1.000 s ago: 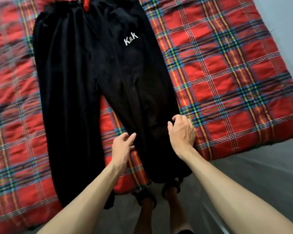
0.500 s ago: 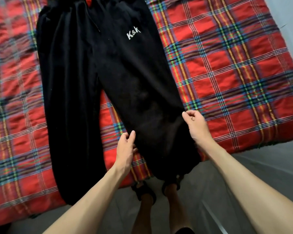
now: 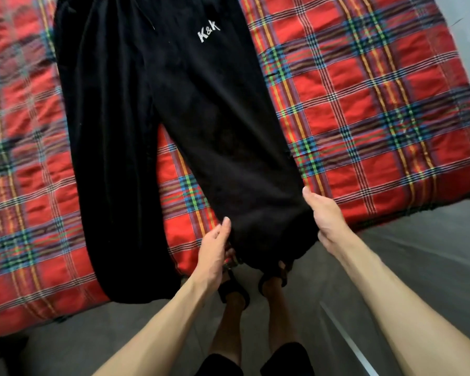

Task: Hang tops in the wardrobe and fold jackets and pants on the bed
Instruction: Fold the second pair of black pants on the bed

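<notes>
While black pants [image 3: 125, 126] are lying unfolded on the bed [image 3: 369, 104], left hand [image 3: 213, 253] and right hand [image 3: 327, 218] are gripping one leg end, fingers [image 3: 310, 195] curled; folding is apparently starting.

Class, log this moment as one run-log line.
pants unfolded on bed | left hand holds leg edge | right hand holds opposite edge

Matt black cloth pants [image 3: 174, 118], seemingly fleecy; woven plaid blanket [image 3: 364, 118].

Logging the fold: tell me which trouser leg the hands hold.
The right-side leg, below the white K&K print; left hand and right hand grip its cuff end. The other leg lies untouched.
</notes>
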Demonstrator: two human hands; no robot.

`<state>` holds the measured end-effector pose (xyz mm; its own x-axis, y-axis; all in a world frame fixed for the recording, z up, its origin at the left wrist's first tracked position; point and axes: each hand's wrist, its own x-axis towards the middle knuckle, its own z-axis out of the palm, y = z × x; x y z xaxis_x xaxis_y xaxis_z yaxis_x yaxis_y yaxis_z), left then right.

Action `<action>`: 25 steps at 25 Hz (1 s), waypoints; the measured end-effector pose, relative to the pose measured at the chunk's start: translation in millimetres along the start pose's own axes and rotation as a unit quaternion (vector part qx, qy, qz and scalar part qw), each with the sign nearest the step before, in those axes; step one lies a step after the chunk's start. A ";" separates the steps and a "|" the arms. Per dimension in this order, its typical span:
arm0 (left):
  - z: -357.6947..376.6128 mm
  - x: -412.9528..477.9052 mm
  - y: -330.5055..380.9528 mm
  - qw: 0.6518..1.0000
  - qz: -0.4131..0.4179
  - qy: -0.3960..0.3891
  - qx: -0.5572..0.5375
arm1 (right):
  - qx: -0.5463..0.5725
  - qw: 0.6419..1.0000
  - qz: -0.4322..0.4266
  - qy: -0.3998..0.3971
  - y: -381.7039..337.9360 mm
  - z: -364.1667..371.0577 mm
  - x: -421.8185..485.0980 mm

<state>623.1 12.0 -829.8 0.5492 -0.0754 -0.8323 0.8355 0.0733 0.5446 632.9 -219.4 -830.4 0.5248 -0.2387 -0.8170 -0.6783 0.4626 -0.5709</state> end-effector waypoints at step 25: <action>15.9 -141.7 40.6 0.996 0.001 -0.067 0.062 | -0.228 0.973 0.031 -0.021 -26.9 -41.8 -149.8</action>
<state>579.5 9.9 -688.1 0.5422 -0.2089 -0.8139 0.8253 -0.0498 0.5626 551.0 -231.8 -696.1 0.4888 -0.1835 -0.8529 -0.8624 0.0460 -0.5042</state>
